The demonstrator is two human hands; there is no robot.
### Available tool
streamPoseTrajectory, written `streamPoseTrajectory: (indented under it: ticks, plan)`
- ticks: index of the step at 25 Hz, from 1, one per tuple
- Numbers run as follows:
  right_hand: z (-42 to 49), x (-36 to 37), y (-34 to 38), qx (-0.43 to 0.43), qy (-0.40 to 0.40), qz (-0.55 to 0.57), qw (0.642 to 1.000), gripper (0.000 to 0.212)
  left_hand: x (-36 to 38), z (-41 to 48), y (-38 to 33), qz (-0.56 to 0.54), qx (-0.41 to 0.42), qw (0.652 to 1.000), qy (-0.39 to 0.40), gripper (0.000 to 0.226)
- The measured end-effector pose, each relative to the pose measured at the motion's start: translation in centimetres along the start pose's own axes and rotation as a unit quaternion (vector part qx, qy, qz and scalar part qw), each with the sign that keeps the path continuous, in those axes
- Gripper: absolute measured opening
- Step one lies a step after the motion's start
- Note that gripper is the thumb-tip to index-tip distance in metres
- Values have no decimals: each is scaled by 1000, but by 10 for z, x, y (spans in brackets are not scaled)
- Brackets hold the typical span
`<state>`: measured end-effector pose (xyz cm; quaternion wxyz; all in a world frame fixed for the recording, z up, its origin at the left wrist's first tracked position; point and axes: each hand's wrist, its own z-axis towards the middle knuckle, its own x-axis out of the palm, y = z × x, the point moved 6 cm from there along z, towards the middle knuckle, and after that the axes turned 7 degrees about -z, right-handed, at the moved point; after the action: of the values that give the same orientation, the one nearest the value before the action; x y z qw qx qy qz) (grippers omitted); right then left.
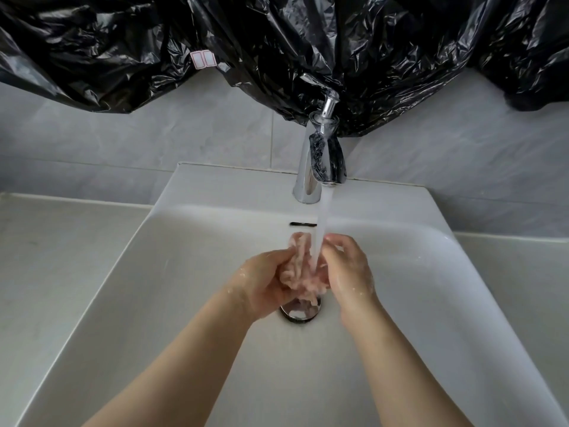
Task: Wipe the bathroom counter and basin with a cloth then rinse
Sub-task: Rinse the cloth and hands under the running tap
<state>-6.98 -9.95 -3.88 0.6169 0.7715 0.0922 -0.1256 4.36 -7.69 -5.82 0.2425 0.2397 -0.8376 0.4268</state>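
The left hand (264,280) and the right hand (348,268) are both curled round a bunched pink cloth (300,282). They squeeze it between them low in the basin (184,303), just above the drain (300,312). The tap (309,167) is running, and its stream of water (322,220) falls straight onto the cloth between the two hands. Both hands and wrists carry water drops or flecks of suds.

Judging by this, the work is at a rinsing step, with the cloth being washed through under the tap. One view cannot show whether this is the closing rinse or a wetting before the wipe. The basin's walls look clean and faintly wet. The surface (55,257) to the left looks dull, with no plain wet streaks, so it may not have been wiped yet. At the least, what is left is to wring the cloth out, shut off the tap and rinse any residue down the basin.
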Motion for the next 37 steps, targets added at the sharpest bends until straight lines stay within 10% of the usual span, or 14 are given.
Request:
streamPoseTrajectory:
  ticks: [8,14,17,22,27,37]
  plan:
    - [-5,10,-7,-18,91,-17,996,25,-4,-5,-19,156,60,986,-24,25]
    - [5,1,-26,173,70,210,960,26,-28,-7,-37,57,108,979,-161,24]
    - [3,4,-25,144,54,160,975,27,-26,-3,-24,7,45,992,-116,24]
    - [-24,39,3,-136,-5,-213,968,18,1,-2,16,-29,66,990,-118,44]
    - [-18,25,1,-118,-18,-288,950,53,6,3,27,86,38,989,-117,39]
    - [-22,26,-5,-22,23,-203,979,44,9,-1,22,130,-47,990,-25,51]
